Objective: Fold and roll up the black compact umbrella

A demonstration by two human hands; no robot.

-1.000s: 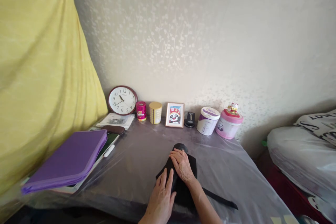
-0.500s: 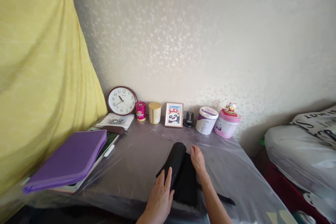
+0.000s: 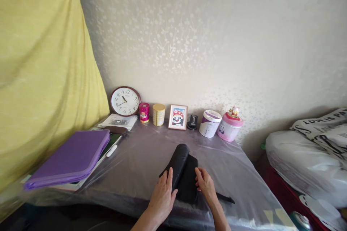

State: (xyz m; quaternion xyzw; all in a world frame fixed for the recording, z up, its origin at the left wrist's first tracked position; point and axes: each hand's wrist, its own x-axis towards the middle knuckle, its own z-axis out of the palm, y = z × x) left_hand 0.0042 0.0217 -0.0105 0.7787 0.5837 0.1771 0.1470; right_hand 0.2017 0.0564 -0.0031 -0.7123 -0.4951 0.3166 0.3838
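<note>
A roll of black cloth (image 3: 177,164) lies on the plastic-covered table, tilted away to the right, with a flat unrolled part (image 3: 189,182) along its right side. My left hand (image 3: 164,191) rests on the near left of the roll, fingers stretched out along it and the thumb by its near end. At the right edge of the flat part, my right hand (image 3: 204,183) has its fingers bent and pinched at the cloth's border. A narrow black strap (image 3: 225,198) sticks out to the right from behind my right wrist.
Along the wall stand a clock (image 3: 125,101), a pink tin (image 3: 144,112), a yellow-lidded can (image 3: 158,114), a panda picture frame (image 3: 178,117), a small black device (image 3: 192,122) and two tubs (image 3: 210,124). A purple folder (image 3: 70,157) lies left. Bagged bedding (image 3: 303,166) sits right.
My right hand has come down along the cloth's right edge, from near its far corner to about the middle. My left hand stays on the roll. The view has shifted slightly.
</note>
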